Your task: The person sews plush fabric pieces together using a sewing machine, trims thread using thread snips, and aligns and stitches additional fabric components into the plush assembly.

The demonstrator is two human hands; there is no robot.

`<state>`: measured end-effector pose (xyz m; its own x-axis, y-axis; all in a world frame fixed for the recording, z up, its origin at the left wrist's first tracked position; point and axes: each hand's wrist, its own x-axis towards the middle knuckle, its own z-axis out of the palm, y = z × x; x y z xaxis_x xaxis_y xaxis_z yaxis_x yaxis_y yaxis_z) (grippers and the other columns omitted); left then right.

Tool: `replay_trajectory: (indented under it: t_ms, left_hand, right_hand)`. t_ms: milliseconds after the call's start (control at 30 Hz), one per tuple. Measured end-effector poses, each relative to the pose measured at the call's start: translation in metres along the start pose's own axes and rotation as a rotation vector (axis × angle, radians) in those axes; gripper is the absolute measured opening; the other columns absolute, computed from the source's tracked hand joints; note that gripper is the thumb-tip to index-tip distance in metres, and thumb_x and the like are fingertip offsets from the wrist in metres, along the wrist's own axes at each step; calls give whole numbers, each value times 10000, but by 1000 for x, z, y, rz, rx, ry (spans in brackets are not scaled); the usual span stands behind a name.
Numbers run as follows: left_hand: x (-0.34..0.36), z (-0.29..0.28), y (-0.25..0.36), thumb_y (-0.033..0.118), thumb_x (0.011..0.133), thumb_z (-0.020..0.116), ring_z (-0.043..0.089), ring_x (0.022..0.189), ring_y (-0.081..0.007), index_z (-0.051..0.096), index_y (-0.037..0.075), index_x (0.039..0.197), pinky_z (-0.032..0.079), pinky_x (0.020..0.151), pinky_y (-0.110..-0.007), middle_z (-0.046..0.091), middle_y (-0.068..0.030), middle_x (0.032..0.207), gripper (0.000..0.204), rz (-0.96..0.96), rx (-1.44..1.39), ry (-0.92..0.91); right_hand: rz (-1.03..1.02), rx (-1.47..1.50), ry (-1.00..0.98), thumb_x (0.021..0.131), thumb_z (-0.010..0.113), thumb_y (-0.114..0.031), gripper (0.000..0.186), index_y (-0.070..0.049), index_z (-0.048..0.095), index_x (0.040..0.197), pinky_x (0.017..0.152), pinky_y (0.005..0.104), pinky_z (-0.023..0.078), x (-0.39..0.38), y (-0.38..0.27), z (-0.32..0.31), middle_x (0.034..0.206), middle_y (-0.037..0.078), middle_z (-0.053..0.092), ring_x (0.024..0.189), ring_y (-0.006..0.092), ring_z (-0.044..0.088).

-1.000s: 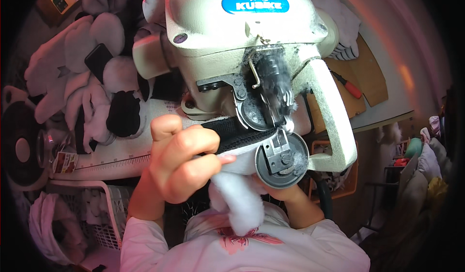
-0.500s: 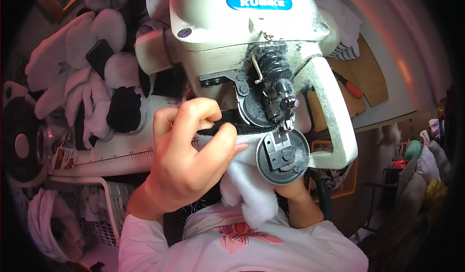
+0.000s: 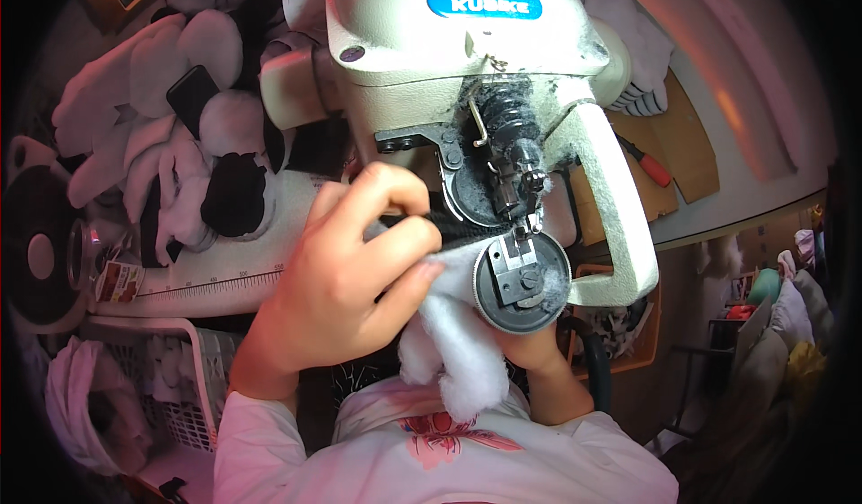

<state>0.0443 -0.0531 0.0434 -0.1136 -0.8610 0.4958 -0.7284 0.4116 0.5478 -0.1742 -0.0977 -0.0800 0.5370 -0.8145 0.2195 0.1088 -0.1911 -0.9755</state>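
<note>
A white industrial fur-sewing machine stands in front of me, with a round dark feed disc below its needle area. My left hand is left of the disc, its fingers closed on a strip of black ribbed fabric. That strip runs from my fingertips to the presser area and is slightly blurred. White fluffy fabric is joined below it and hangs in front of my shirt. My right hand is under the disc, beside the white fabric; its fingers are hidden.
White and black fluffy pieces and a dark phone lie on the table at left. A white plastic basket stands below the table edge. A red-handled screwdriver rests on cardboard at right, above an orange crate.
My left fingers have drawn together on the black strip, which now looks pulled straighter toward the needle. The white fabric has shifted slightly left. The whole view has moved a little.
</note>
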Motion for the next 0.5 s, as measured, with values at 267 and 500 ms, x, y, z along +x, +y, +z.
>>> replay_trajectory:
  t_ms: [267, 500]
  left_hand:
    - [1, 3, -17, 358, 849, 680, 505, 749, -235, 584, 65, 842, 361, 717, -330, 618, -126, 921, 308, 267, -35, 50]
    - [-19, 11, -34, 184, 735, 818, 544, 622, -140, 552, 71, 984, 338, 686, -288, 653, -11, 781, 381, 96, -156, 296]
  right_hand:
    - [453, 204, -83, 727, 792, -46, 547, 4, 555, 1218, 917, 344, 484, -18, 25, 1, 1165, 100, 632, 1051, 171, 608]
    - [516, 263, -60, 728, 797, -64, 539, -3, 562, 1209, 924, 344, 478, -15, 3, 12, 1162, 97, 633, 1049, 175, 610]
